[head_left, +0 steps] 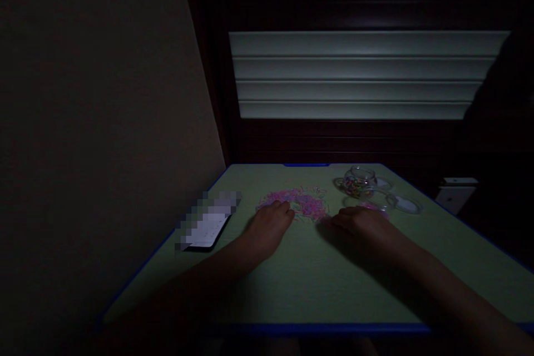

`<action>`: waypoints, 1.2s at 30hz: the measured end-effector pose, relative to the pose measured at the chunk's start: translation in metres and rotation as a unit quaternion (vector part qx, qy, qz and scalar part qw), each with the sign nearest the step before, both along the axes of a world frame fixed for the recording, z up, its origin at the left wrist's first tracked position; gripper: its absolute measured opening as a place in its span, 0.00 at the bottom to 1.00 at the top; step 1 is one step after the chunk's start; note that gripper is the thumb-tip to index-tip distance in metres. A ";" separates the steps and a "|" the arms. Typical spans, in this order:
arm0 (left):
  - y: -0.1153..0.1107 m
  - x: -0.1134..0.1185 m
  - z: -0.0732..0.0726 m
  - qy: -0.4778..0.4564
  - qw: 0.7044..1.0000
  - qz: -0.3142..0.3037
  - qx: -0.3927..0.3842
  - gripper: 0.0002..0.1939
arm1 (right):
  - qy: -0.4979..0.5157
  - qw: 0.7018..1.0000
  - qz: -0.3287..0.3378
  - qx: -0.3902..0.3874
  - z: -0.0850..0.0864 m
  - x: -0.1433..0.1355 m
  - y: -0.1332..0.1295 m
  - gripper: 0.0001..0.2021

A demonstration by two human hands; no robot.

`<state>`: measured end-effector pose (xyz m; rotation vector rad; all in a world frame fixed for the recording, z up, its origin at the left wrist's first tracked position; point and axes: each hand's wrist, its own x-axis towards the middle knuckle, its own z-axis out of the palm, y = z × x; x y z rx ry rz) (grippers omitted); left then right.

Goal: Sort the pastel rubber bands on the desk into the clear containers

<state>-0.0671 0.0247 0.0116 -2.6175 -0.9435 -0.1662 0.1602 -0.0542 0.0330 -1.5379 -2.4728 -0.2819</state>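
A loose, flat pile of small thin bands, mostly pink and purple and looking like little rubber bands, lies mid-table. My left hand rests at the pile's near left edge, its fingers curled in and the thumb close to them. At the near right edge is my right hand, palm down, with its fingertips pressed together against the table beside the bands. Anything between the fingers of either hand is too small and dark to make out.
A round clear jar with multicoloured pieces stands at the back right. In front of it is a clear container with pink bands, beside a clear lid. A phone lies left on the blue-edged table. The light is dim.
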 end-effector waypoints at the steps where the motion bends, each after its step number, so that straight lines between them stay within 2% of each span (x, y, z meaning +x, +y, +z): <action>1: 0.000 0.000 -0.001 0.000 1.000 0.001 0.001 0.12 | 0.001 1.000 0.001 -0.001 0.000 0.000 0.000 0.13; 10: 0.001 0.001 0.000 0.006 1.000 -0.008 -0.001 0.11 | 0.017 1.000 0.008 -0.006 -0.003 0.002 0.003 0.14; 16: 0.006 0.000 -0.002 -0.054 0.998 -0.013 -0.018 0.09 | 0.009 1.000 0.014 0.003 -0.001 0.001 0.003 0.13; 23: -0.001 0.005 -0.003 -0.110 0.993 -0.004 -0.034 0.05 | 0.014 1.000 0.018 0.010 -0.004 0.001 0.003 0.12; 36: -0.003 0.008 -0.008 -0.112 0.992 -0.021 -0.062 0.10 | 0.003 1.000 0.009 0.015 -0.002 0.000 0.003 0.12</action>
